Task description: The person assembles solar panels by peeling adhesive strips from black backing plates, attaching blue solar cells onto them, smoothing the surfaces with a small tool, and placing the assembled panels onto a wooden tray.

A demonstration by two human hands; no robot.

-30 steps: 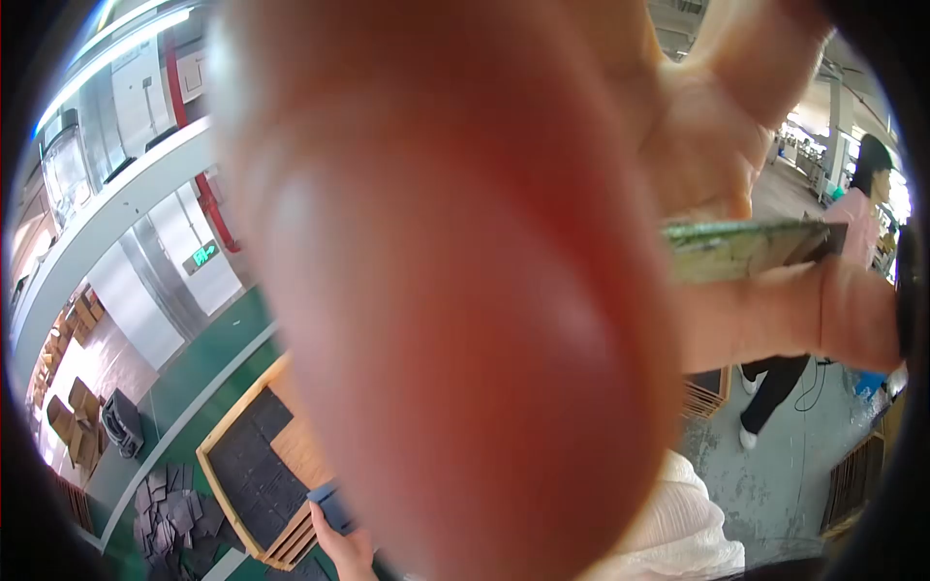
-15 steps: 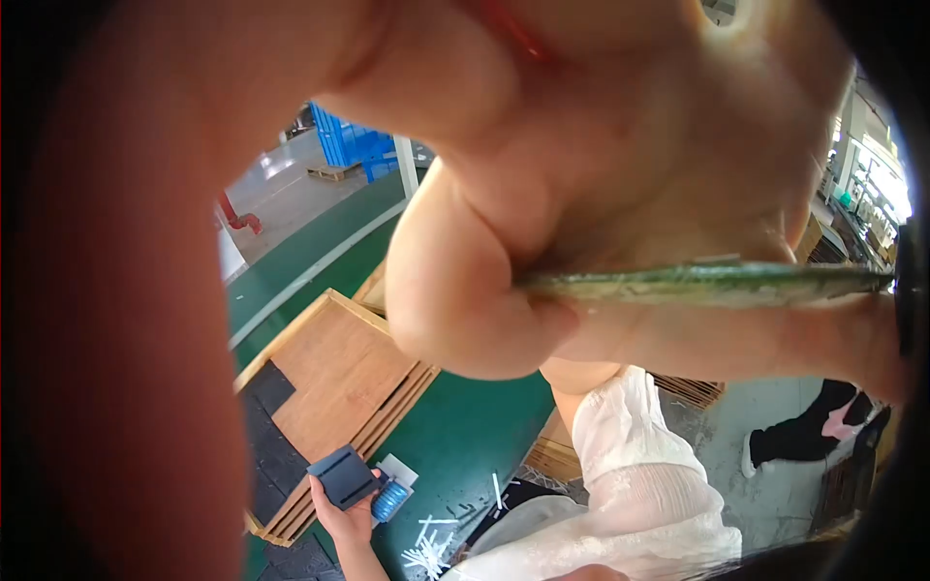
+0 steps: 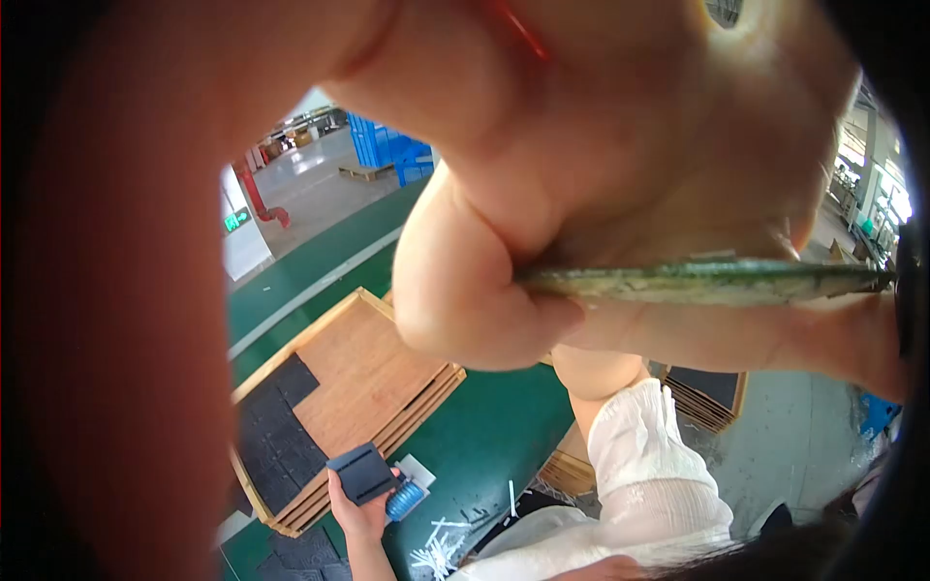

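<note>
My left hand [image 3: 358, 518] is closed on a dark blue-grey square block [image 3: 362, 473] at the lower middle. Beside its fingers is a blue ribbed or coiled object [image 3: 405, 500] over a pale piece. Very close to the camera, my right hand [image 3: 581, 184] fills much of the upper view, blurred, with bent fingers. A thin green-edged strip [image 3: 717, 281] lies between its fingers and palm; its left end is hidden in the hand. A white sleeve [image 3: 659, 474] covers the arm below it.
Stacked wooden trays [image 3: 368, 373] hold dark square pieces on a green surface [image 3: 494, 436]. White strips [image 3: 441, 547] lie near my body. More dark pieces [image 3: 300, 554] are below the trays. Another tray stack [image 3: 707, 395] stands on the right. Blue crates [image 3: 378, 145] are in the background.
Since a second ago, my right hand has shifted and its blurred finger moved left, uncovering the trays and my left hand's block. The view has turned, and the person in pink is no longer clearly visible.
</note>
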